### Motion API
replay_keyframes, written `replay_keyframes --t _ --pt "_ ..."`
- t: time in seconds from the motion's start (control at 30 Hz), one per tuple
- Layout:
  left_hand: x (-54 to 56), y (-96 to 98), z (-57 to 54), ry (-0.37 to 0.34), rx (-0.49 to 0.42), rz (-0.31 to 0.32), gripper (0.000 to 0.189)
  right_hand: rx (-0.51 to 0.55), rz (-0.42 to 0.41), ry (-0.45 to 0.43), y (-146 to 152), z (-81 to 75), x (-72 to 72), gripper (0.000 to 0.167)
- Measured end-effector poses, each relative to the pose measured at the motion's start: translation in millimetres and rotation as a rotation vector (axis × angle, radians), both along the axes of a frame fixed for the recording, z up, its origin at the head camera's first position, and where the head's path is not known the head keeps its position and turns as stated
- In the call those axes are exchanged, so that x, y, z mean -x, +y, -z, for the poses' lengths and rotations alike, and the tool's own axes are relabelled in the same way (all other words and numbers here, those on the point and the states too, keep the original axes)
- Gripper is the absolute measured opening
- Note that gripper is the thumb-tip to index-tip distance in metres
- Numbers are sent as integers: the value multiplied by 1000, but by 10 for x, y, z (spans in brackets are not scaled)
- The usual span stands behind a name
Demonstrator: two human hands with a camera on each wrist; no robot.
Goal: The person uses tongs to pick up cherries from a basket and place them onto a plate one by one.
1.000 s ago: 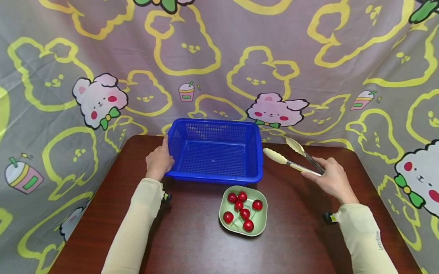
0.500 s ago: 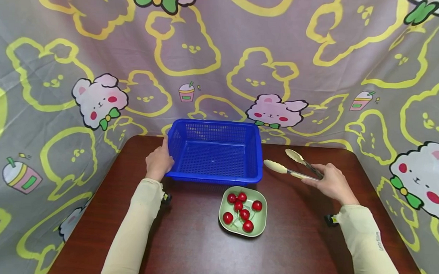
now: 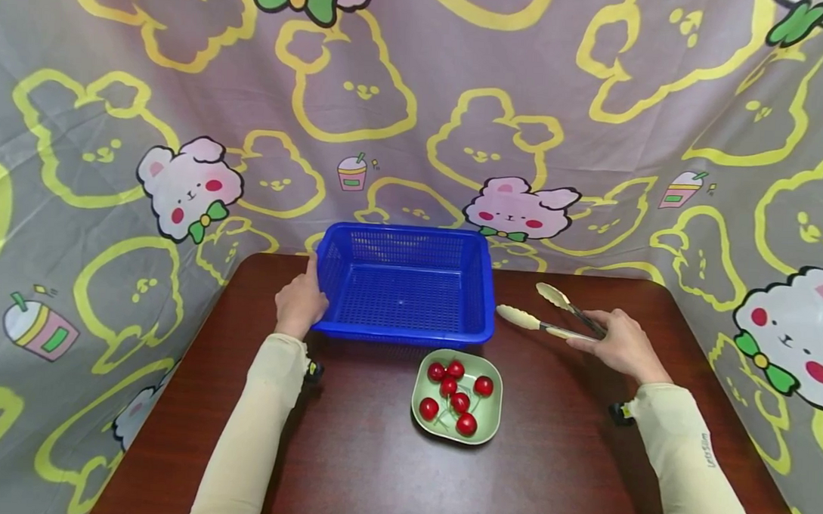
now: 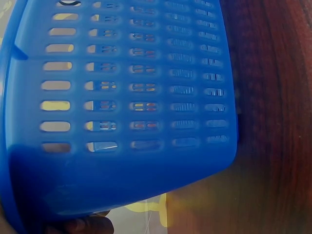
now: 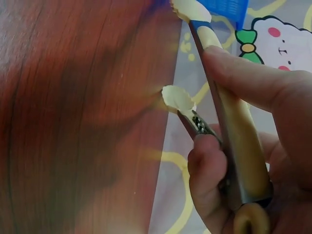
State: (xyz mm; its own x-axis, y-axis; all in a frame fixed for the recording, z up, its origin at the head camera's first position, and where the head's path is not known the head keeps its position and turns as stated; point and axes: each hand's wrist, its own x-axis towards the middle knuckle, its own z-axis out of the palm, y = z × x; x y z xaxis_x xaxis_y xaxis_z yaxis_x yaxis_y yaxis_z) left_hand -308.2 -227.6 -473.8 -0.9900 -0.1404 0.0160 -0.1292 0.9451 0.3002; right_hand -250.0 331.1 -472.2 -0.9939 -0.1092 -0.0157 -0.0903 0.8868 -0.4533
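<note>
My left hand (image 3: 301, 302) holds the left rim of a blue plastic basket (image 3: 402, 335) with slotted walls. In the left wrist view, the basket's slotted side (image 4: 122, 180) fills most of the frame, and curled fingers (image 4: 87, 225) show under its rim. My right hand (image 3: 626, 344) grips metal tongs (image 3: 518, 317) with cream scalloped tips, their arms spread apart to the right of the basket. Seen from the right wrist, thumb and fingers lie on opposite arms of the tongs (image 5: 243, 146), with nothing between the tips.
A light green square bowl (image 3: 491, 415) in front of the basket holds several red cherries (image 3: 467, 423) with green stems. Everything stands on a dark brown wooden table (image 3: 377, 467). A grey patterned curtain (image 3: 401, 158) rises behind and on both sides.
My right hand has lowered the tongs slightly toward the table's front, then stayed nearly still. The left hand, basket and bowl keep their places.
</note>
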Motion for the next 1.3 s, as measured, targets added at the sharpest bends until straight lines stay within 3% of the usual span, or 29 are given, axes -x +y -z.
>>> replay_keyframes --t 0.23,0.9,1.3 --pt "-8 -1 -5 -3 0 6 85 -37 -11 -39 42 59 33 87" --pt "-27 5 -39 -19 -2 -2 86 -203 -28 -72 -97 181 80 86" --pt "-25 4 -51 -22 -12 -1 86 -219 -27 -90 -138 202 74 83"
